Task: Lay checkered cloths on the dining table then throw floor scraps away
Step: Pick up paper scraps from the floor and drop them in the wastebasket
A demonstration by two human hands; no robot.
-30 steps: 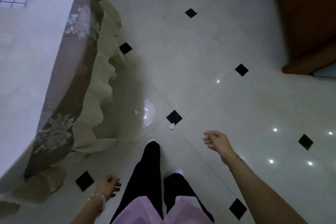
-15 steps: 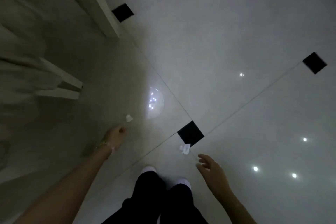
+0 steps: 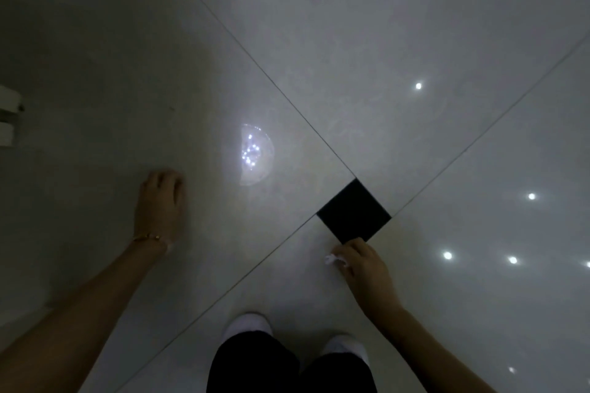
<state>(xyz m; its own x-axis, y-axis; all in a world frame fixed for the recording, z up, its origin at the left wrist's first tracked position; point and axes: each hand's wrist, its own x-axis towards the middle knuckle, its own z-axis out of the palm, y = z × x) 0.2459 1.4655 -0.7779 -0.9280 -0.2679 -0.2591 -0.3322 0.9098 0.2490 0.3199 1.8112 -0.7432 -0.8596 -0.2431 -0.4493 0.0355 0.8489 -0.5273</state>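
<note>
Furniture shows only at the far left edge, as a pale foot (image 3: pixel 7 120) standing on the glossy floor (image 3: pixel 415 25). Right of it, well apart, the left hand (image 3: pixel 161 201) is down at the floor, knuckles up and fingers bent under. Their tips are hidden, so I cannot tell whether the hand holds anything or merely touches the tile. A thin gold bracelet (image 3: pixel 147 237) sits at its wrist. Just right of that hand lies a bright half-round glare (image 3: pixel 255 151) of a lamp mirrored in the floor.

Dark grout lines cross further right and meet at a small black tile (image 3: pixel 354 210). At that tile's near corner the right hand (image 3: pixel 365 268) reaches down, its thumb and fingers pinching a small white scrap (image 3: pixel 330 259) that pokes out to the left of the fingertips, low at the floor. Nothing lies between either hand and the floor.

Below, between the two forearms, stand two white shoes (image 3: pixel 249 324) under dark trousers (image 3: pixel 255 364). On the right, several small light spots (image 3: pixel 448 255) gleam in the tiles.
</note>
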